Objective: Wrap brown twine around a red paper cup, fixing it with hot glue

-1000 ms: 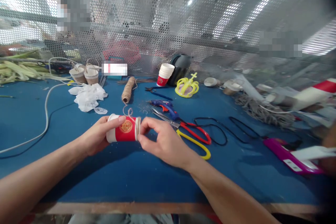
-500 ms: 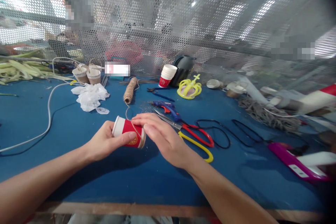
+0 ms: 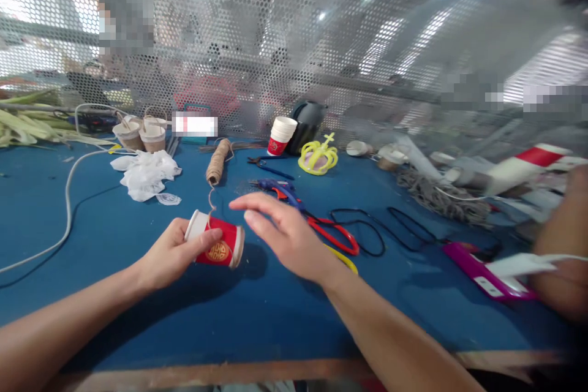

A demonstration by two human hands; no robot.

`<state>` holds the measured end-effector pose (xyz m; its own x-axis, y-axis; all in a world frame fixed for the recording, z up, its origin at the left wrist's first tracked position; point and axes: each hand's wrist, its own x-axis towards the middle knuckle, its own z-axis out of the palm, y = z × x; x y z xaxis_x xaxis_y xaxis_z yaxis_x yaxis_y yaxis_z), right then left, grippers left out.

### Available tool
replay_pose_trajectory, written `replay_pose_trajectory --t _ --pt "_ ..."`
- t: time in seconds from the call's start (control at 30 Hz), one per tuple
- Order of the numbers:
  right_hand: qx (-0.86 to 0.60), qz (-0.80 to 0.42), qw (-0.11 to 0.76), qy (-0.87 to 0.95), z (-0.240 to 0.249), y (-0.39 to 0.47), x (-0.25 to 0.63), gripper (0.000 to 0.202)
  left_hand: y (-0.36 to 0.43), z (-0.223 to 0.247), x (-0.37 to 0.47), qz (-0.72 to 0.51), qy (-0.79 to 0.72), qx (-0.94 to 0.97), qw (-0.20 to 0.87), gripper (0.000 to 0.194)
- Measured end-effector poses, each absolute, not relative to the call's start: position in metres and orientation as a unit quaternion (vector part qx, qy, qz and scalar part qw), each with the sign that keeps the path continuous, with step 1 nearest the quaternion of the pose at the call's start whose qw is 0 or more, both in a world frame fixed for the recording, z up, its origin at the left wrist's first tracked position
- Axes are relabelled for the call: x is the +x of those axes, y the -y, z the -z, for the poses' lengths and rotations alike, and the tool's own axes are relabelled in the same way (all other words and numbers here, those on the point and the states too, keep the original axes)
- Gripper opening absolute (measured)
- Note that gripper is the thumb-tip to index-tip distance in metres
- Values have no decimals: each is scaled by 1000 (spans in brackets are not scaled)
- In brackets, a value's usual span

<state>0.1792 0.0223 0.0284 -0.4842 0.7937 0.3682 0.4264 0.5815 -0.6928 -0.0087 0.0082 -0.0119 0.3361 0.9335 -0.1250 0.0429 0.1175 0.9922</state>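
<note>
My left hand (image 3: pixel 172 251) grips a red and white paper cup (image 3: pixel 228 234) lying on its side in the air, its rim toward the left. A strand of brown twine (image 3: pixel 211 199) runs from the twine roll (image 3: pixel 217 162) to the cup, where my left thumb presses near it. To the right of the cup's base, my right hand (image 3: pixel 289 233) hovers with fingers stretched out and nothing in them. Scissors with red and yellow handles (image 3: pixel 337 237) lie partly hidden beneath my right hand. Behind them is a blue glue gun (image 3: pixel 278 187).
Pliers (image 3: pixel 271 166), stacked paper cups (image 3: pixel 281 135) and a yellow crown-shaped piece (image 3: pixel 318 156) stand farther back. White crumpled cloth (image 3: pixel 146 174) and twine-wrapped cups (image 3: pixel 152 135) are at left. A purple power strip (image 3: pixel 487 272) lies right, beside another person's arm (image 3: pixel 563 245).
My right hand has come off the cup and is now apart from it. The twine on the cup has shifted toward its rim. Another person's arm has come in at the right.
</note>
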Motion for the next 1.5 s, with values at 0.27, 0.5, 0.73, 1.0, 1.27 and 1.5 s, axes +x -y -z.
replay_pose_trajectory --t 0.27,0.5,0.73,1.0,1.27,1.5 --pt "-691 -136 139 696 -15 -100 245 8 -4 7 -8 -387 -437 541 605 31" --pt "-708 -190 192 652 3 -111 249 4 -9 9 -10 -399 -426 550 597 25" --pt "-589 -390 333 624 -44 -59 243 12 -14 8 -11 -410 -442 499 623 26" --pt "-476 -424 297 711 -48 -9 223 18 -17 10 -11 -418 -458 448 644 25" --pt "-525 -301 250 756 -45 4 221 18 -20 10 -12 -427 -476 457 618 28" --pt "-510 -257 242 785 -35 5 223 15 -21 8 -10 -432 -480 445 620 27"
